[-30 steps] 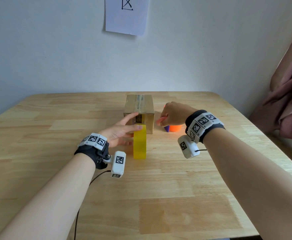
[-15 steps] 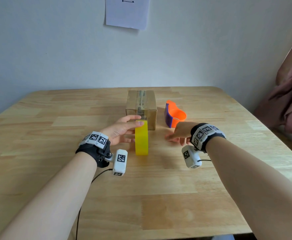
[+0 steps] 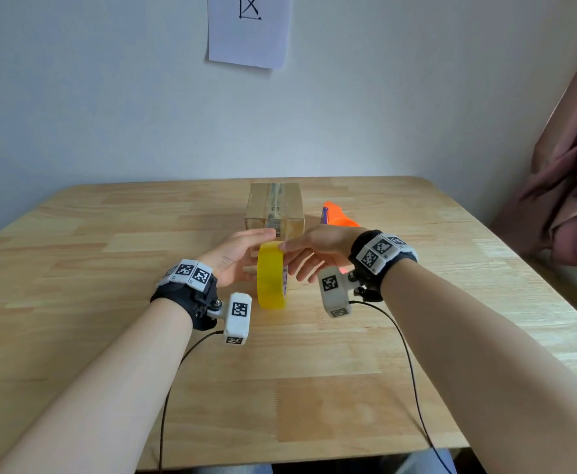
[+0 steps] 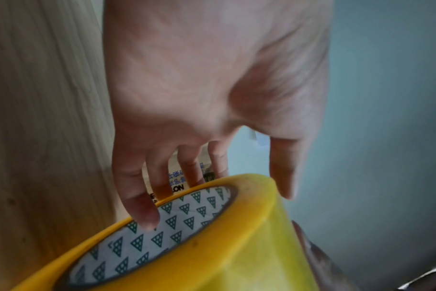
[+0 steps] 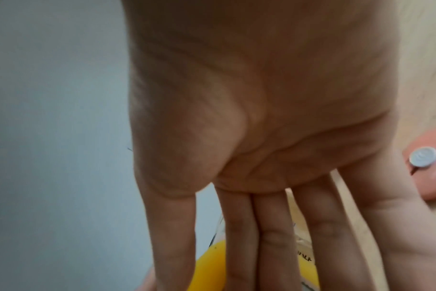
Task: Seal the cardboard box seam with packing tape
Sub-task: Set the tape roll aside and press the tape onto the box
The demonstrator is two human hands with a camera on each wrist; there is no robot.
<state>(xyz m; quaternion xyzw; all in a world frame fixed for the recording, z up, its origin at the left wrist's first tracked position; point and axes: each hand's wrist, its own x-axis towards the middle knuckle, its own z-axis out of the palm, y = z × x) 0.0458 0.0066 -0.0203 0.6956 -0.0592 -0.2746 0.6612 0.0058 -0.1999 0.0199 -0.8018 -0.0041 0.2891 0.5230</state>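
A big wooden table (image 3: 109,302) is seen, pushed up against a pale wall (image 3: 109,97). A sheet of paper (image 3: 248,29) with a drawn shape is stuck on the wall, and a pink curtain (image 3: 570,183) hangs at the right side.

A small cardboard box (image 3: 275,208) sits on the far middle of the table. A strip of clear tape is seen along its top seam. An orange and purple thing (image 3: 336,217) (what it is cannot be told) lies just beside the box on the right.

A yellow roll of tape (image 3: 271,278) is stood on its edge on the table, in front of the box and near it. The roll is held between both hands.

The left hand (image 3: 237,258) is laid against the left side of the roll. In the left wrist view, the fingers (image 4: 142,206) are bent over the edge of the roll (image 4: 212,246) and the thumb is stretched over its top, so the roll is gripped.

The right hand (image 3: 317,249) is set at the right side of the roll, with a fingertip on its top. In the right wrist view its fingers (image 5: 239,236) are seen straight and together, so the hand is not closed around the roll (image 5: 212,265).
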